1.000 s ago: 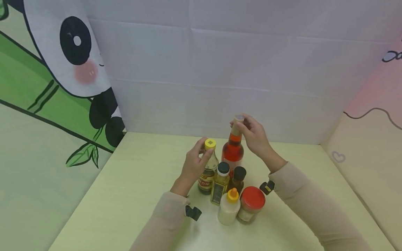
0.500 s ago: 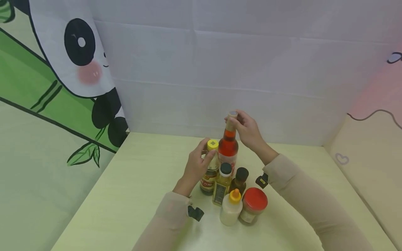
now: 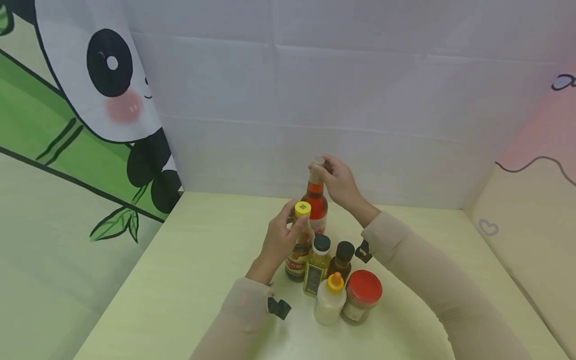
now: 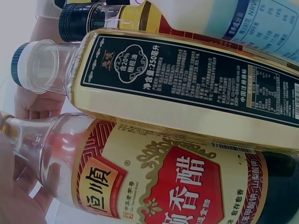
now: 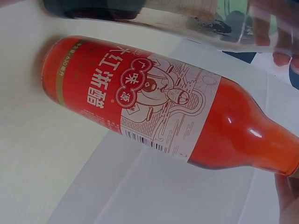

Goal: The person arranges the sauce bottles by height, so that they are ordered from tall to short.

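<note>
With curled fingers, my left hand (image 3: 276, 242) holds the neck of a yellow-capped vinegar bottle (image 3: 296, 265), just below the cap. Its red and gold label (image 4: 187, 186) faces the left wrist camera. My right hand (image 3: 342, 186) pinches the capped neck of a bottle of red vinegar (image 3: 317, 206), behind and slightly right of the yellow-capped one. The red bottle's lower part is hidden in the head view; in the right wrist view the red vinegar bottle (image 5: 131, 98) shows its base near the tabletop. Whether it touches the table I cannot tell.
In front stand a green-capped oil bottle (image 3: 316, 270), a black-capped dark bottle (image 3: 343, 260), a squeeze bottle (image 3: 330, 304) with an orange tip and a red-lidded jar (image 3: 363, 287). They are grouped closely on the pale table (image 3: 202, 260). A white cloth wall (image 3: 225, 150) rises behind.
My right hand has carried the red vinegar bottle leftward and a little back, to behind the yellow-capped bottle. The left hand and the other containers have stayed in place.
</note>
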### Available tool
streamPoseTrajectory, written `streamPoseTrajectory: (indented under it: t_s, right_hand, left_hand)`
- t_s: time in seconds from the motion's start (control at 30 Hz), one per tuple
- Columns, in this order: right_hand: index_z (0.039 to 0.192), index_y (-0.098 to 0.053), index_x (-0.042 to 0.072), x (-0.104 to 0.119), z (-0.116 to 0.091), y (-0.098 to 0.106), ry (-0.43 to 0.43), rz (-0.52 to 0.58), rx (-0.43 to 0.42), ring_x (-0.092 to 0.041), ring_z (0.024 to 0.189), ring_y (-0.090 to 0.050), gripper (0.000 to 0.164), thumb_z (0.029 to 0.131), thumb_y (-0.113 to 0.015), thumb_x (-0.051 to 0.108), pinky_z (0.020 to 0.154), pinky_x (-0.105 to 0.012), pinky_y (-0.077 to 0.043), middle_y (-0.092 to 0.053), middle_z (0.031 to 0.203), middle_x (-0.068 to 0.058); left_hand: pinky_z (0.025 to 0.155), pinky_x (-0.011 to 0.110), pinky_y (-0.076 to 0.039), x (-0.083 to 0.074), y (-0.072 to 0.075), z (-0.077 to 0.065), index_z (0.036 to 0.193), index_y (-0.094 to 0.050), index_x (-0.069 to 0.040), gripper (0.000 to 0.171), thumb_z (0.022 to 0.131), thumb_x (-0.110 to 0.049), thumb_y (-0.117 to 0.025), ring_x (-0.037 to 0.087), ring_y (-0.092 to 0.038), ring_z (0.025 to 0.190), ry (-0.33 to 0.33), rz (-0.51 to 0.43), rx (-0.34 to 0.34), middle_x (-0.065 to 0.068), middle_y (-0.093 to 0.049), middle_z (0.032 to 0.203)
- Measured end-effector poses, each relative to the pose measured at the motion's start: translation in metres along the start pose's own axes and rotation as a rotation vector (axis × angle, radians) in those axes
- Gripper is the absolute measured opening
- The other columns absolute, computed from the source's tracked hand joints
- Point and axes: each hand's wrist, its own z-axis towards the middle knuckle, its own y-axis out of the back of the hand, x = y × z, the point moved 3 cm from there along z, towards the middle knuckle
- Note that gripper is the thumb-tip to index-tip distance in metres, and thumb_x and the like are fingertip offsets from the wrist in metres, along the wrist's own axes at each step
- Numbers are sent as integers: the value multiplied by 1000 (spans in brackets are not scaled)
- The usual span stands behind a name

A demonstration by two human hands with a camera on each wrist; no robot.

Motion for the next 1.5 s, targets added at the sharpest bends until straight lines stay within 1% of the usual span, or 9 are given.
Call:
streamPoseTrajectory:
  t_s: [0.27, 0.43, 0.53, 0.7, 0.87, 1.0, 1.17, 1.3, 1.5]
  right_hand:
    - [125, -58, 2, 6, 13, -9, 0, -22, 28, -25, 110, -60, 33, 101, -56, 24, 100, -46, -43, -67, 116, -11]
    - [125, -58, 3, 8, 20, -13, -15, -31, 29, -25, 112, -59, 34, 100, -58, 26, 100, -46, -42, -66, 118, -11]
    - [126, -58, 2, 7, 24, -17, -23, -34, 32, -24, 113, -58, 36, 100, -58, 28, 101, -45, -42, -66, 119, -10]
    - [126, -58, 1, 8, 30, -22, -2, -14, 26, -25, 111, -59, 37, 100, -59, 27, 99, -44, -43, -66, 118, -11]
    - [125, -58, 0, 6, 36, -25, 13, 9, 38, -24, 111, -59, 36, 100, -59, 25, 99, -42, -44, -66, 118, -11]
    - [124, -58, 1, 3, 39, -27, 0, 21, 40, -23, 111, -59, 34, 99, -59, 24, 98, -40, -45, -66, 118, -11]
    - [125, -58, 0, 1, 44, -29, -27, 35, 26, -24, 109, -60, 35, 99, -60, 22, 97, -38, -46, -66, 117, -13]
    - [129, -55, -2, 2, 49, -36, -35, 62, 14, -25, 109, -61, 38, 98, -62, 20, 95, -36, -47, -67, 116, -15]
    - [122, -58, -1, -1, 55, -45, -25, 45, 13, -23, 102, -62, 33, 98, -61, 22, 89, -35, -50, -67, 112, -14]
  left_hand:
    - [81, 44, -55, -1, 4, -3, 129, -50, -4, 55, 101, -51, -43, 30, -65, 97, -5, 22, -10, 14, -65, 113]
    - [80, 44, -55, -2, 6, -2, 127, -50, -5, 49, 102, -47, -45, 29, -65, 97, -19, 23, -13, 13, -65, 112]
    - [79, 44, -56, -2, 7, -3, 126, -51, -5, 48, 102, -47, -45, 30, -65, 96, -14, 20, -14, 13, -65, 110]
    - [76, 44, -57, -1, 8, -4, 128, -50, -6, 44, 102, -41, -48, 31, -66, 95, 14, 27, -10, 13, -65, 112]
    - [78, 45, -56, -2, 7, -4, 129, -50, -5, 40, 102, -34, -50, 31, -66, 94, 20, 26, -2, 14, -65, 112]
    - [79, 45, -55, -3, 4, -4, 128, -50, -6, 39, 101, -34, -51, 30, -66, 94, 32, 17, 7, 14, -66, 110]
    - [84, 49, -54, -3, 3, -4, 127, -51, -5, 36, 100, -30, -53, 30, -66, 96, 29, 16, 12, 14, -66, 109]
    - [83, 50, -54, 1, 6, -4, 127, -51, -6, 35, 99, -27, -55, 30, -67, 95, 22, 28, -3, 13, -66, 107]
    - [80, 49, -55, 3, 8, -4, 127, -51, -7, 34, 100, -27, -54, 29, -67, 96, 11, 31, -5, 12, -66, 106]
